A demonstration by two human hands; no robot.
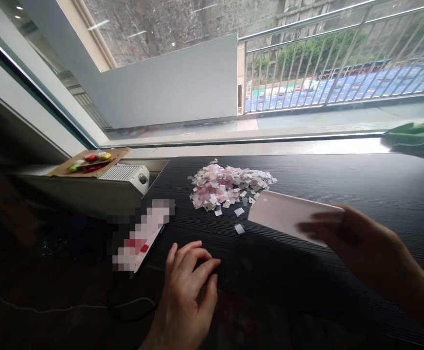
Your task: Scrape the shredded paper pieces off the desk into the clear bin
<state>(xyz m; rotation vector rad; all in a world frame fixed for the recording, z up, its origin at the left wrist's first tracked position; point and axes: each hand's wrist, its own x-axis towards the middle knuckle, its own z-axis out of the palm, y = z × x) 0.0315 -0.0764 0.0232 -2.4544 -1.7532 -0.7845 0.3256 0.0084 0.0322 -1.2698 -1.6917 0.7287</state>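
Observation:
My right hand (339,228) grips one end of a pale, thin card (288,214), with shadowy fingers partly visible through it. The card's far end is tilted close to a heap of small paper squares (230,182) in white and pink, and I cannot tell whether it touches the table there. At the front edge of the black table (307,175), my left hand (190,287) has its fingers bent and apart, with nothing in them. A few loose squares (239,228) lie between the heap and that hand.
A pixelated pale object with red patches (142,243) lies at the table's left edge. Farther left are a white radiator (128,175) and a piece of cardboard (115,160) bearing colourful items. Behind the table is a window; a green cloth (419,136) rests at right.

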